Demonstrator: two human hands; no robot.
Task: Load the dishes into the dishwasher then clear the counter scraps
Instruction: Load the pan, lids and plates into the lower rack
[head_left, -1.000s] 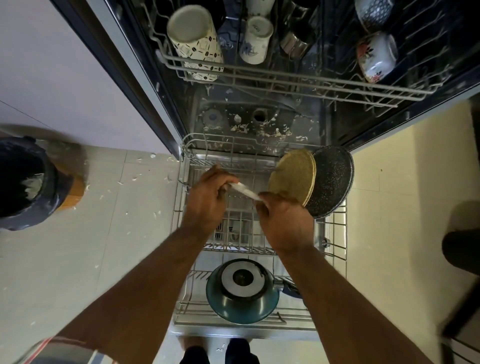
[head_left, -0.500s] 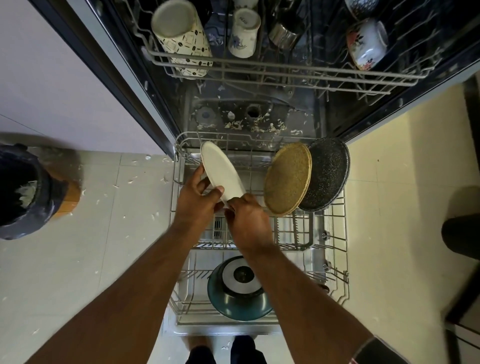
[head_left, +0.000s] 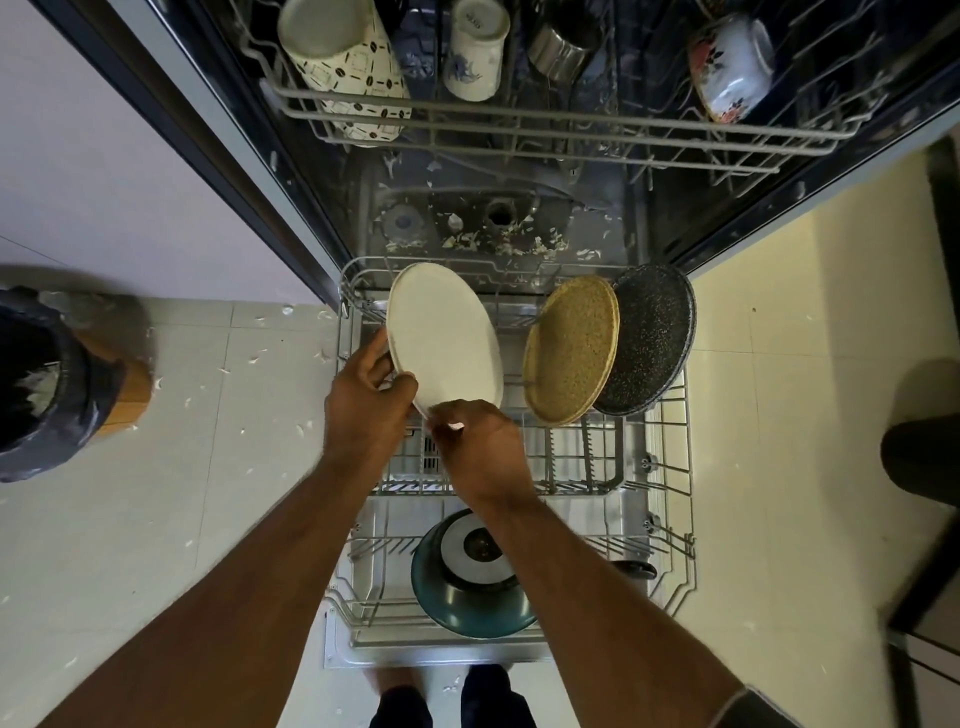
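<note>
A white plate (head_left: 444, 338) stands tilted over the back left of the pulled-out lower rack (head_left: 675, 467). My left hand (head_left: 366, 400) grips its left lower rim, thumb on the face. My right hand (head_left: 480, 449) pinches the plate's bottom edge. To the right, a tan speckled plate (head_left: 571, 351) and a black speckled plate (head_left: 654, 338) lean upright in the rack. An upturned teal pan (head_left: 467, 577) sits at the rack's front, partly hidden by my right forearm.
The upper rack (head_left: 519, 111) holds a patterned mug (head_left: 345, 67), a white mug (head_left: 475, 52), a steel cup (head_left: 558, 52) and a floral bowl (head_left: 732, 67). Food scraps lie on the dishwasher floor (head_left: 493, 241) and the tiles. A dark bin (head_left: 47, 384) stands at left.
The white plate has turned from edge-on to face-up and risen toward the rack's back left. Both hands moved left with it, and the view has drawn closer.
</note>
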